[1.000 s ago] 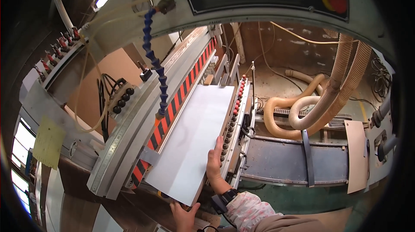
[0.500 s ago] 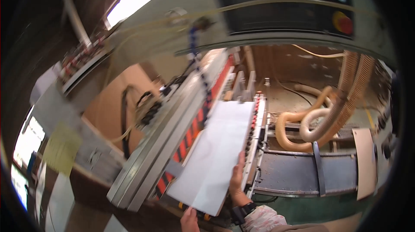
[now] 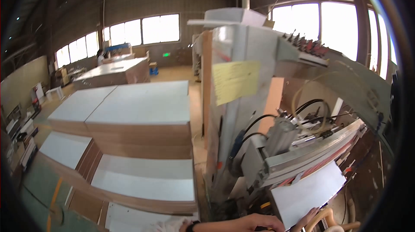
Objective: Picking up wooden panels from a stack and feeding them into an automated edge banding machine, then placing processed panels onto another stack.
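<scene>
A long white panel (image 3: 309, 191) lies on the machine's bed at the lower right, tilting up to the right in the picture. My left hand (image 3: 264, 222) reaches in from the lower edge, with a dark band at the wrist, and its fingers curl at the panel's near end. Beside the panel's right-hand edge lies my right hand (image 3: 306, 218), fingers stretched along that edge. The lower parts of both hands are cut off by the picture's edge. A grey metal beam (image 3: 315, 156) of the machine runs along the panel's far side.
Stacks of white-topped panels (image 3: 142, 102) fill the left, with lower stacks (image 3: 145, 178) nearer. A grey machine column with a yellow paper sheet (image 3: 235, 80) stands between them and the bed. Ribbed hoses (image 3: 324, 220) show at lower right. Far off, a person (image 3: 100, 57) stands by a table.
My view has swung left, bringing the panel stacks in and moving the machine to the right. Both hands remain at the white panel, my left at its near end and my right along its edge.
</scene>
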Demonstrator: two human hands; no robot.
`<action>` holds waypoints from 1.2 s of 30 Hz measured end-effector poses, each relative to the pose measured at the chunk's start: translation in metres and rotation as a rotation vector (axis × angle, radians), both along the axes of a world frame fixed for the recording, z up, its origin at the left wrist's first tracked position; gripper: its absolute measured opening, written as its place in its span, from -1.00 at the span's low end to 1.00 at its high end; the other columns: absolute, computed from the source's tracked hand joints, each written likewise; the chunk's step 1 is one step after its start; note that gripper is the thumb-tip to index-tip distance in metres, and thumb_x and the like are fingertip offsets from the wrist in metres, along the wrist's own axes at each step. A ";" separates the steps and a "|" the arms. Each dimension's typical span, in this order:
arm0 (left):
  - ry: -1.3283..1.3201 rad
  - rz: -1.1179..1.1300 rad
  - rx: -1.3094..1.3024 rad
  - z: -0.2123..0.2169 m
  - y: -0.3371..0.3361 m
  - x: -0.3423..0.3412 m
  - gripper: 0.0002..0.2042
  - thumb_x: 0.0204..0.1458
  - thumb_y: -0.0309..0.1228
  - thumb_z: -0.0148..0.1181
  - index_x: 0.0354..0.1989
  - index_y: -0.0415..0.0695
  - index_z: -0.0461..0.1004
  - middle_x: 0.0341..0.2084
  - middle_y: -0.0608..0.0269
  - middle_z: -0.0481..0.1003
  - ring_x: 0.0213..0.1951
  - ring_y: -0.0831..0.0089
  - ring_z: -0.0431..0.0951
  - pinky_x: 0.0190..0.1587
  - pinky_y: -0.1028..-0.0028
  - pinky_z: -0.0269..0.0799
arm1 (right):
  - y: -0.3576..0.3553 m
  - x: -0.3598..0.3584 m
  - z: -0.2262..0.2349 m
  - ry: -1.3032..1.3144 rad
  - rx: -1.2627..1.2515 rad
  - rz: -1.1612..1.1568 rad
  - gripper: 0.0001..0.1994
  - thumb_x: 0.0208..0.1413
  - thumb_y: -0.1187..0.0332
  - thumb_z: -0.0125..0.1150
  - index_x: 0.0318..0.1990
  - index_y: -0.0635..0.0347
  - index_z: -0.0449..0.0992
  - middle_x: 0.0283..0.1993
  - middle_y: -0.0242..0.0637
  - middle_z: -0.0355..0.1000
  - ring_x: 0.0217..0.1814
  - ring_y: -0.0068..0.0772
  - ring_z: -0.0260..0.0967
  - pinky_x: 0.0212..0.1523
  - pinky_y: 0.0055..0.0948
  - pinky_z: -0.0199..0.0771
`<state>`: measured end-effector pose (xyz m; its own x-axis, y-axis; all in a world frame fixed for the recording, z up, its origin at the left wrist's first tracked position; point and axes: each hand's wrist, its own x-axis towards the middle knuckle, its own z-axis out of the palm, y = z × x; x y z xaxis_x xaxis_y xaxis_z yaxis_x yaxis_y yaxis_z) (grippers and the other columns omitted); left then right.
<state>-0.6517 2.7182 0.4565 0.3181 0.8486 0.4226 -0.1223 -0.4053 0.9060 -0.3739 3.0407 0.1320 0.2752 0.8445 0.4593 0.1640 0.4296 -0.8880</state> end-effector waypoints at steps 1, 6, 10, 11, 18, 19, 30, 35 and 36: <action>-0.103 -0.110 0.059 0.029 -0.020 -0.013 -0.67 0.05 -0.25 0.09 -0.20 -0.33 0.41 -0.22 0.06 0.42 -0.19 0.28 0.43 -0.14 0.40 0.34 | 0.001 0.003 -0.002 -0.047 -0.035 -0.040 -0.46 0.24 0.18 -0.26 0.23 0.40 -0.06 0.28 0.03 -0.07 0.28 -0.14 -0.06 0.26 -0.34 -0.10; -0.384 -0.297 0.453 0.097 -0.073 -0.034 -0.67 -0.02 -0.22 0.17 -0.29 -0.29 0.42 -0.27 0.05 0.41 -0.24 0.22 0.45 -0.20 0.36 0.38 | -0.024 -0.026 0.046 0.039 -0.141 0.053 -0.45 0.23 0.17 -0.22 0.23 0.40 -0.07 0.27 0.05 -0.07 0.25 -0.15 -0.01 0.23 -0.38 -0.04; -0.351 -0.342 0.540 0.091 -0.078 -0.047 -0.70 -0.05 -0.25 0.21 -0.35 -0.28 0.42 -0.29 0.03 0.41 -0.26 0.18 0.45 -0.25 0.34 0.41 | -0.017 -0.020 0.037 0.035 -0.170 0.034 -0.43 0.23 0.16 -0.21 0.24 0.40 -0.09 0.27 0.07 -0.05 0.24 -0.14 0.02 0.22 -0.40 -0.03; -0.349 -0.351 0.545 0.095 -0.072 -0.051 -0.70 -0.05 -0.25 0.21 -0.35 -0.28 0.42 -0.29 0.03 0.41 -0.26 0.18 0.45 -0.25 0.34 0.41 | -0.013 -0.015 0.031 0.038 -0.163 0.028 -0.43 0.23 0.16 -0.21 0.24 0.40 -0.09 0.27 0.07 -0.05 0.24 -0.14 0.02 0.22 -0.40 -0.03; -0.254 -0.497 0.776 0.104 -0.070 -0.040 -0.88 -0.03 -0.48 0.17 -0.53 -0.26 0.44 -0.37 0.05 0.44 -0.33 0.22 0.46 -0.30 0.39 0.43 | -0.002 -0.002 0.006 -0.054 -0.123 -0.050 -0.43 0.22 0.14 -0.20 0.21 0.44 -0.02 0.29 0.10 -0.10 0.31 -0.06 -0.10 0.27 -0.32 -0.13; -0.535 -0.368 0.579 0.097 -0.073 -0.033 -0.90 -0.03 -0.51 0.16 -0.54 -0.25 0.44 -0.37 0.06 0.45 -0.34 0.23 0.46 -0.31 0.40 0.43 | -0.001 0.004 0.003 -0.101 -0.117 -0.087 -0.43 0.22 0.15 -0.20 0.21 0.44 -0.02 0.29 0.09 -0.10 0.31 -0.06 -0.09 0.27 -0.31 -0.13; 0.432 -0.163 0.308 -0.009 0.001 0.042 -0.92 -0.01 -0.46 0.12 -0.42 -0.21 0.40 -0.46 0.16 0.42 -0.34 0.27 0.44 -0.29 0.43 0.36 | 0.004 0.007 -0.034 -0.590 -0.104 -0.332 -0.47 0.15 0.24 -0.07 0.20 0.35 0.04 0.19 0.12 0.07 0.14 0.02 0.09 0.17 -0.22 0.05; 0.759 -0.049 -0.255 -0.087 0.012 0.064 -0.78 -0.04 -0.41 0.17 -0.26 -0.25 0.36 -0.42 0.17 0.43 -0.34 0.40 0.45 -0.28 0.45 0.36 | -0.054 -0.002 0.045 -0.104 -0.257 -0.021 -0.44 0.13 0.12 -0.03 0.15 0.39 0.11 0.16 0.07 0.15 0.20 -0.10 0.12 0.15 -0.31 0.12; 0.798 -0.123 -0.245 -0.089 0.014 0.069 -0.78 -0.04 -0.41 0.17 -0.26 -0.25 0.36 -0.42 0.17 0.43 -0.34 0.40 0.45 -0.28 0.45 0.36 | -0.064 0.014 0.052 0.069 -0.359 0.032 -0.45 0.09 0.10 0.03 0.11 0.36 0.20 0.10 0.05 0.22 0.14 -0.18 0.20 0.10 -0.34 0.18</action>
<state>-0.5823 2.7324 0.3673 0.5397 0.8266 -0.1599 0.5614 -0.2118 0.8000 -0.3597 2.9764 0.1835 0.2655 0.9574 0.1136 0.0902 0.0926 -0.9916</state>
